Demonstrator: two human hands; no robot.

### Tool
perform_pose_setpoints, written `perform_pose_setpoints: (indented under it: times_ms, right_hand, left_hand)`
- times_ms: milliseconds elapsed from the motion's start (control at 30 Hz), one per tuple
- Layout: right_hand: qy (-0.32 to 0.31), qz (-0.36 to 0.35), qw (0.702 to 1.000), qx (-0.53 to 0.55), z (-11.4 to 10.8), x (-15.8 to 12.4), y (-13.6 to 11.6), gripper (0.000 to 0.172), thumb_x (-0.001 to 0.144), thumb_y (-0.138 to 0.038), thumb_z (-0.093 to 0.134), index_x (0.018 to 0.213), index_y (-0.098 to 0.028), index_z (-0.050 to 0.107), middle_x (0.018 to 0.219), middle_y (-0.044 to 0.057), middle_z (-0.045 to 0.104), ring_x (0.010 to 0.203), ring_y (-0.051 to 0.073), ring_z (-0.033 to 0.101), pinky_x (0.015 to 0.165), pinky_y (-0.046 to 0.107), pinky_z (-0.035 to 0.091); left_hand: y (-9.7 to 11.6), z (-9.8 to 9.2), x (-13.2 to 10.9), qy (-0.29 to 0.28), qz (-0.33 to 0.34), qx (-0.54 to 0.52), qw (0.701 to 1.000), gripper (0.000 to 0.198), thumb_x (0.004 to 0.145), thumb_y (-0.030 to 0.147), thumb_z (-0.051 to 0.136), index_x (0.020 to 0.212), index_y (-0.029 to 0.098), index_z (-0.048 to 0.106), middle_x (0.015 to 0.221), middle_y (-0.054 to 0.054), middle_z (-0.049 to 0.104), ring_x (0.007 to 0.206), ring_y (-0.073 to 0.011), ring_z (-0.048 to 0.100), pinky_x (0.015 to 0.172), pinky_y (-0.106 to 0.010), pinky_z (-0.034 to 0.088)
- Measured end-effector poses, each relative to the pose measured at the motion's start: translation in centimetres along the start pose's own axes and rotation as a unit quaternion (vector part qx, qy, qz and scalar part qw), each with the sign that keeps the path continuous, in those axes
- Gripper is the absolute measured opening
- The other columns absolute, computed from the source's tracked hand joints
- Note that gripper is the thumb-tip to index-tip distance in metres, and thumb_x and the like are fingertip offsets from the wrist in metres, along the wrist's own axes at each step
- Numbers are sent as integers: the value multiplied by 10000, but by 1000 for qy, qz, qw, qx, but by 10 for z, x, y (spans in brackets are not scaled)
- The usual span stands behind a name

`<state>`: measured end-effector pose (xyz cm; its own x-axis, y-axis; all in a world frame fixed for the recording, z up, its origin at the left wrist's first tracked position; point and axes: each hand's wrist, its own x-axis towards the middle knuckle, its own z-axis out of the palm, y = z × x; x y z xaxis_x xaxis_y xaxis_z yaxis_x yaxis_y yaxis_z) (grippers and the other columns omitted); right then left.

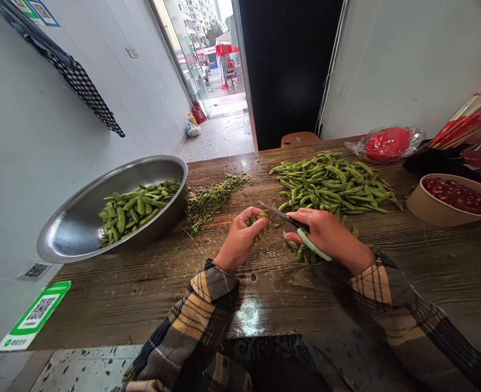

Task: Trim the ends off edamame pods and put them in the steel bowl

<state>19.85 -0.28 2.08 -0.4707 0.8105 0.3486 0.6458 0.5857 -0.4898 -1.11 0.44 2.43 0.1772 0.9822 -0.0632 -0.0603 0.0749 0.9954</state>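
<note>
Near the middle of the wooden table (175, 294), my left hand (241, 235) is closed on a green soybean pod (262, 216), mostly hidden by the fingers. My right hand (326, 231) grips a pair of scissors (279, 212) with pale green handles, blades pointing left toward the pod. Just behind my right hand spreads a large heap of pods (334, 182), and a few more lie under that hand. A steel bowl (77, 218) at the left holds many pods (138, 209). Between bowl and heap lies a pile of small green trimmings (213, 201).
A paper tub (436, 204) of red seeds stands at the right edge, with a red bundle in clear plastic (389, 142) and red-wrapped skewers (464, 120) behind it. A green QR card (36, 314) lies at the table's left corner. Beyond the table is a doorway (219, 130).
</note>
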Motion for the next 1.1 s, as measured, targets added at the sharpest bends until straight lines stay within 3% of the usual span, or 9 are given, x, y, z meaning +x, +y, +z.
perform_pose_setpoints:
  times_ms: [133, 333, 733, 967, 1100]
  right_hand:
    - [47, 38, 998, -14, -1, 0, 0, 398, 826, -412, 652, 1149, -180, 631, 1002, 100, 674, 880, 252, 647, 747, 359, 500]
    - [12, 23, 999, -26, 0, -2, -3, 511, 795, -425, 683, 1232, -191, 561, 1025, 82, 627, 786, 210, 627, 657, 323, 493]
    - [10, 7, 1000, 1, 3, -2, -7, 425, 812, -413, 672, 1175, -213, 576, 977, 65, 628, 778, 202, 625, 655, 306, 489]
    - [9, -3, 1000, -4, 6, -2, -3, 379, 855, -419, 620, 1159, -193, 600, 1031, 95, 668, 891, 242, 651, 771, 354, 510]
    - [67, 35, 997, -16, 6, 1, 2, 401, 841, -431, 631, 1163, -192, 612, 1048, 112, 674, 915, 267, 656, 775, 376, 516]
  left_hand:
    - [0, -3, 3, 9, -44, -135, 990, 262, 691, 282, 735, 831, 158, 551, 677, 29, 564, 457, -21, 433, 394, -129, 271]
    - [0, -7, 5, -16, -60, -240, 969, 298, 683, 242, 746, 863, 163, 522, 718, 26, 593, 439, -10, 432, 376, -122, 249]
    - [-5, 7, -4, -76, -75, -215, 971, 270, 705, 281, 744, 833, 147, 547, 745, -6, 632, 470, -23, 468, 409, -132, 322]
    - [-4, 4, -2, -63, -78, -227, 969, 232, 728, 261, 713, 860, 162, 550, 674, 29, 571, 447, -14, 440, 406, -125, 288]
    - [-3, 0, 2, -40, -75, -226, 970, 243, 720, 283, 699, 886, 170, 563, 651, 46, 528, 426, -18, 413, 384, -138, 249]
